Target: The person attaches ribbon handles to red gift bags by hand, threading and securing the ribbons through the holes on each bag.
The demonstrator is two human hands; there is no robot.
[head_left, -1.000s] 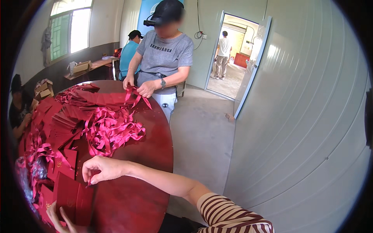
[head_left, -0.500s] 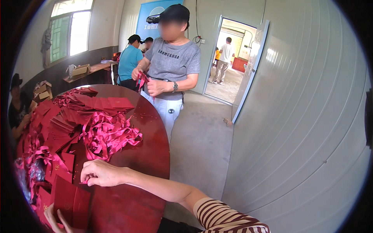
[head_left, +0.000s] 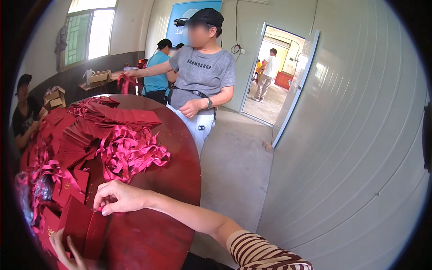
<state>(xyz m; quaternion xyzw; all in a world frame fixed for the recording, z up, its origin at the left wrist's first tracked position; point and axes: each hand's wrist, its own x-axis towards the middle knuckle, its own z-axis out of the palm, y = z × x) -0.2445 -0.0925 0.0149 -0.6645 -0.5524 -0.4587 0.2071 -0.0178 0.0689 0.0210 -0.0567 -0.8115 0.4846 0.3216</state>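
At the lower left, my left hand (head_left: 65, 252) has its fingers and thumb closed around a stiff red paper bag (head_left: 80, 228) with a small gold print. The bag stands tilted, and its lower part is partly hidden. My right hand (head_left: 120, 198) pinches a short bit of pink ribbon (head_left: 100, 209) between thumb and forefinger, right by the bag's upper edge. Just beyond the right hand, a loose heap of pink ribbons (head_left: 130, 153) lies on the dark red round table (head_left: 153, 231). More flat red bags (head_left: 74, 183) lie to the left.
Fanned stacks of red bags (head_left: 128, 116) cover the table's far side. A clear plastic wrapper (head_left: 42, 188) sits among ribbons at the left. Across the table stands a person in grey (head_left: 200, 72) holding ribbons; another person (head_left: 27, 112) sits at far left. An open door (head_left: 294, 90) stands beyond.
My right hand has come closer to the bag's upper edge with the ribbon. The person opposite has stretched one arm leftward with ribbons, and their other hand has dropped lower.
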